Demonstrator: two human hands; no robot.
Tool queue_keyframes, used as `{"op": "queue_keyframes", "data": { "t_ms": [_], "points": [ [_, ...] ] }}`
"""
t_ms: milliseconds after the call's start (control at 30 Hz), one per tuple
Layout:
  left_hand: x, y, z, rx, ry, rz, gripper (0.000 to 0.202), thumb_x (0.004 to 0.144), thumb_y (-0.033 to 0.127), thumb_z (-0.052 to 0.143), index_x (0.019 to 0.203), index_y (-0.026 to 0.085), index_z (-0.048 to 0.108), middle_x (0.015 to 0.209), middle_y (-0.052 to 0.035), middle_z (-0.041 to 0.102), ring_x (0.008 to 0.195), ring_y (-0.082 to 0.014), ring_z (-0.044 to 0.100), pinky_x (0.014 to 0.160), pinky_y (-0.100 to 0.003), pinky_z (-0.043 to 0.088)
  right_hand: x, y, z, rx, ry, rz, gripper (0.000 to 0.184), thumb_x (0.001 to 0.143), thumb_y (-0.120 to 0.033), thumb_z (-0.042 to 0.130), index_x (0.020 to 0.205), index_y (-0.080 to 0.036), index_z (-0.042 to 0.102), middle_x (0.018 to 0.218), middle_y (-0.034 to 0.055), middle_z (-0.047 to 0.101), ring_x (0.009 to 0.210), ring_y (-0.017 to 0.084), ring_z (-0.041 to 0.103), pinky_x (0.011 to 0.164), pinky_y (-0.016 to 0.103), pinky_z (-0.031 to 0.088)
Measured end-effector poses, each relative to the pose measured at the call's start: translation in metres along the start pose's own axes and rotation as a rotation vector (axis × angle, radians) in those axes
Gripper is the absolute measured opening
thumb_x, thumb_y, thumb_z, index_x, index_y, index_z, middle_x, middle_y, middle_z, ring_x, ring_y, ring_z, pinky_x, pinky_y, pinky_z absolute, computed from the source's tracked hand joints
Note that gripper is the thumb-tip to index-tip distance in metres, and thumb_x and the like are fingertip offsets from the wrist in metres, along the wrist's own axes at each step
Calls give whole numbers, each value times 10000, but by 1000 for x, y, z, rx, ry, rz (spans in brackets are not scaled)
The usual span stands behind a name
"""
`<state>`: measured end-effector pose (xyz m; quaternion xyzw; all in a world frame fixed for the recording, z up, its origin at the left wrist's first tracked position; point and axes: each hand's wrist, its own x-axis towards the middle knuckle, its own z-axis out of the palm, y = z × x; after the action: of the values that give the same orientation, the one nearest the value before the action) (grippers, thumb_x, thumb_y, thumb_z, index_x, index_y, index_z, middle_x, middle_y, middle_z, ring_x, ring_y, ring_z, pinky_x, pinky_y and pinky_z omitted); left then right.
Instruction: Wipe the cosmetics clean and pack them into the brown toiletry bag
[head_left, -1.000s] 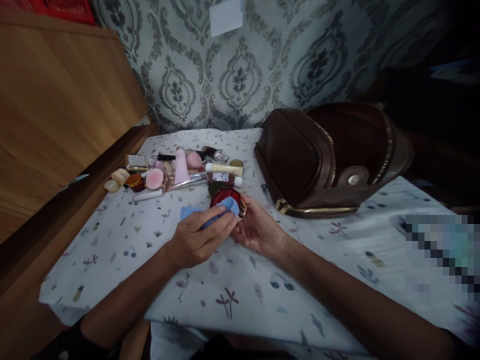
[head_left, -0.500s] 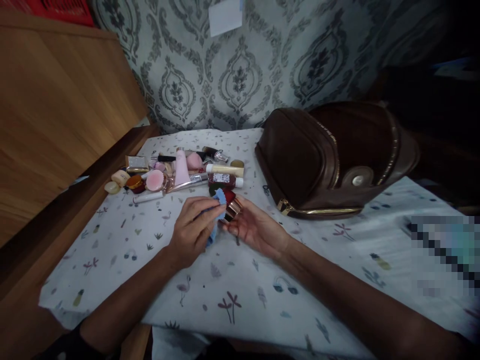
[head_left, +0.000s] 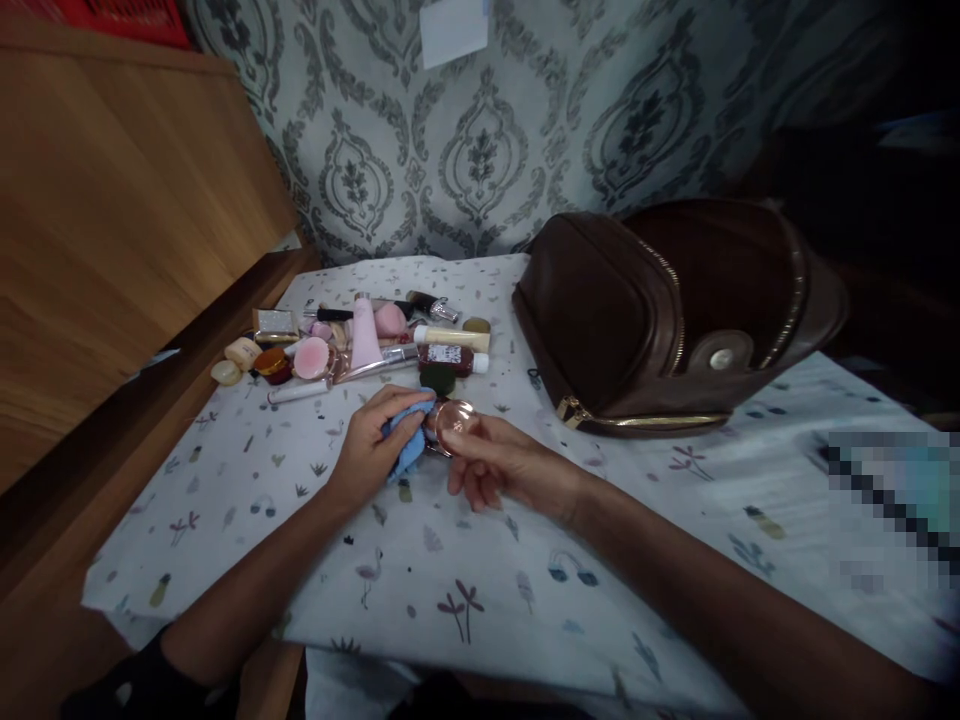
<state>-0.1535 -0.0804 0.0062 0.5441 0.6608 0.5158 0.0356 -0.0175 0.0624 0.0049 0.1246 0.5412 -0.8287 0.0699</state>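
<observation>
My left hand [head_left: 375, 440] is closed on a blue cloth [head_left: 409, 447] and presses it against the left side of a small cosmetic jar. This jar [head_left: 457, 424] has a round, shiny rose-gold lid that faces up towards me. Thumb and fingers of my right hand [head_left: 506, 462] grip the jar from the right. Most of its body is hidden behind the cloth and fingers. Just beyond my hands lie a dark green round item [head_left: 437, 377] and a dark red bottle [head_left: 450, 359] with a white cap.
Several cosmetics lie in a group at the back left, among them a pink tube [head_left: 365, 335], a pink round jar [head_left: 310, 358] and an amber jar [head_left: 272, 365]. A brown leather bag [head_left: 600, 310] stands at the right. A wooden panel [head_left: 135, 200] rises at the left.
The jar has been turned so its rose-gold lid faces me; its red part no longer shows. My left hand and the cloth have shifted slightly left, uncovering the green item.
</observation>
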Motion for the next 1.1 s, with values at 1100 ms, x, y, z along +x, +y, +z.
{"op": "queue_keyframes", "data": {
  "t_ms": [1100],
  "points": [
    [-5,-7,9,39,-43,53,278,951,213,543,1185,243,692,1184,-76,706,1099,-201,664,990,-411,542,-8,-5,-7,-894,627,-522,320,810,-452,699,994,-204,615,896,47,652,778,186,589,679,308,472]
  ]
}}
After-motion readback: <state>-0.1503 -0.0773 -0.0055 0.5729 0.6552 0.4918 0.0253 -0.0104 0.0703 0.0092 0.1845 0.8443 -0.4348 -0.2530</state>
